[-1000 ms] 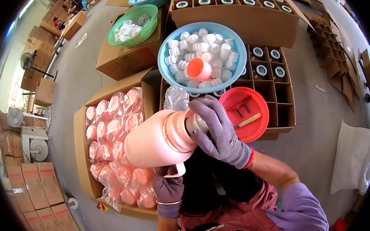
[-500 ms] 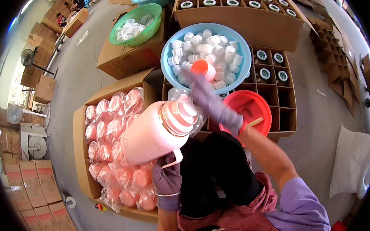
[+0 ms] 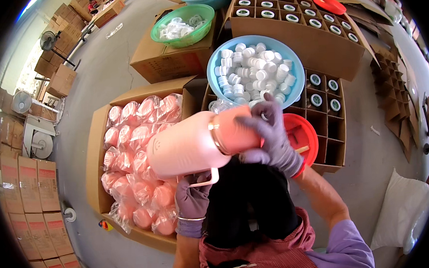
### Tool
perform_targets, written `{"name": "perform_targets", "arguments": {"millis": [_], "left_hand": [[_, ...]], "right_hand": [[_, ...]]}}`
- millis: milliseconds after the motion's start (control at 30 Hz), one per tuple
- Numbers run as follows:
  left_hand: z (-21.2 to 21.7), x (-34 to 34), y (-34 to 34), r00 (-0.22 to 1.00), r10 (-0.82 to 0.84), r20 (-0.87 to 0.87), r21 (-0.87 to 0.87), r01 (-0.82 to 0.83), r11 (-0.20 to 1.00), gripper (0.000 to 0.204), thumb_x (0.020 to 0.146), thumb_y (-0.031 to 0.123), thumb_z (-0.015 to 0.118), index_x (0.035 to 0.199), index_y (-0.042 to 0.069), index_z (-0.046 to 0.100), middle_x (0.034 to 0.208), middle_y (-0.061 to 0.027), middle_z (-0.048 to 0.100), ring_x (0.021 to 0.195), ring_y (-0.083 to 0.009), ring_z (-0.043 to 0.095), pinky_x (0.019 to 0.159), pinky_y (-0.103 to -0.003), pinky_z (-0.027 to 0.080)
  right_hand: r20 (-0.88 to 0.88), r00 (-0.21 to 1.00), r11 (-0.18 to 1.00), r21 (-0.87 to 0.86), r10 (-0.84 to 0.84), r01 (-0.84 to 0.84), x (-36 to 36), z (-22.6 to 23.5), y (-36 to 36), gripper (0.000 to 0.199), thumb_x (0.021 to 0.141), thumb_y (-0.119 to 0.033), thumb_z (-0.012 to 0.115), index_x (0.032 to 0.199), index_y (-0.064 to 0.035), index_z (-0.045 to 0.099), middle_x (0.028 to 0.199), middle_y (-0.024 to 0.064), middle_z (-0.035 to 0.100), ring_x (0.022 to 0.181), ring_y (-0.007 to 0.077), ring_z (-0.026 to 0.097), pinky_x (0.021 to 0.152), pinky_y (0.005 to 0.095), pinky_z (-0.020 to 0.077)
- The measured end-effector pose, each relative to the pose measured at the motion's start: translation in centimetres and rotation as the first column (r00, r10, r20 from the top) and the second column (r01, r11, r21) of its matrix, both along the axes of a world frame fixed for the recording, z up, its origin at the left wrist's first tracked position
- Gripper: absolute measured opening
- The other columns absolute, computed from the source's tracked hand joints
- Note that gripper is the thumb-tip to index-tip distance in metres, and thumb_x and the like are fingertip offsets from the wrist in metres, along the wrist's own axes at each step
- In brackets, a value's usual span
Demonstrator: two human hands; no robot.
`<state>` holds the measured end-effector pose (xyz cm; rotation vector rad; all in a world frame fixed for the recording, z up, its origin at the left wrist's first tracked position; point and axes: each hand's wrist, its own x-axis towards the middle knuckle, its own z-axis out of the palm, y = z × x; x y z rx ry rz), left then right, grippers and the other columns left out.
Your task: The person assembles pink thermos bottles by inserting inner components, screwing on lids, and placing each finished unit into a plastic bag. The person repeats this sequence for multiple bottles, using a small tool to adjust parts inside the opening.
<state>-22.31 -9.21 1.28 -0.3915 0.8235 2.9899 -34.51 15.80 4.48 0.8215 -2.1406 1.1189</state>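
A pink vacuum flask (image 3: 186, 145) is tilted in front of me, its top pointing right. My left hand (image 3: 192, 198), in a grey-purple glove, is closed round its white-pink handle (image 3: 209, 177). Over the flask's neck sits a coral cup lid (image 3: 233, 129), next to a shiny gold ring. My right hand (image 3: 275, 140), gloved too, has its fingers and thumb about the lid's outer end. The stopper is hidden under the lid.
Left stands an open carton (image 3: 97, 154) of wrapped coral-topped flasks. Ahead are a blue basin (image 3: 212, 61) of white stoppers, a green basin (image 3: 208, 31) of white parts, and divided cartons (image 3: 287, 35) with white-lidded items. A red bowl (image 3: 313, 141) lies near my right hand.
My right hand has brought the coral cup lid from near the blue basin down and over the flask's top, covering the pink stopper. The flask has turned more sideways.
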Motion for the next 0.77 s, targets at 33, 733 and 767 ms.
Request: {"name": "perform_targets", "arguments": {"millis": [33, 733, 767], "left_hand": [[1.0, 0.1, 0.7, 0.999, -0.049, -0.002, -0.031, 0.048, 0.998, 0.038, 0.099, 0.014, 0.046, 0.134, 0.001, 0.048, 0.129, -0.0202, 0.061, 0.120, -0.0326, 0.062, 0.096, -0.045, 0.058], [2.2, 8.0, -14.4, 0.728, -0.686, 0.001, -0.447, -0.613, -0.651, 0.050, 0.079, 0.017, 0.069, 0.128, 0.009, 0.059, 0.130, -0.0134, 0.057, 0.124, -0.0307, 0.054, 0.104, -0.051, 0.043], [2.3, 7.7, -15.2, 0.734, -0.679, 0.004, -0.441, -0.608, -0.660, 0.050, 0.079, 0.017, 0.069, 0.128, 0.009, 0.059, 0.130, -0.0134, 0.057, 0.124, -0.0307, 0.054, 0.104, -0.051, 0.043]], "right_hand": [[-0.123, 0.990, 0.998, 0.023, 0.066, -0.063, 0.5, -0.5, -0.3, 0.084, 0.073, -0.071, 0.071, 0.130, -0.0097, 0.062, 0.124, 0.0198, 0.046, 0.116, 0.0375, 0.046, 0.108, 0.0505, 0.0347], [0.859, 0.073, 0.588, -0.283, 0.507, -0.758, 6.3, 4.6, -3.1, 0.043, 0.081, -0.022, 0.076, 0.117, -0.0001, 0.066, 0.122, 0.0126, 0.063, 0.117, 0.0250, 0.058, 0.105, 0.0373, 0.0427], [0.848, 0.111, 0.595, -0.264, 0.518, -0.759, 6.2, 4.6, -2.9, 0.041, 0.082, -0.022, 0.076, 0.117, -0.0013, 0.067, 0.125, 0.0133, 0.062, 0.119, 0.0263, 0.058, 0.106, 0.0374, 0.0420]]}}
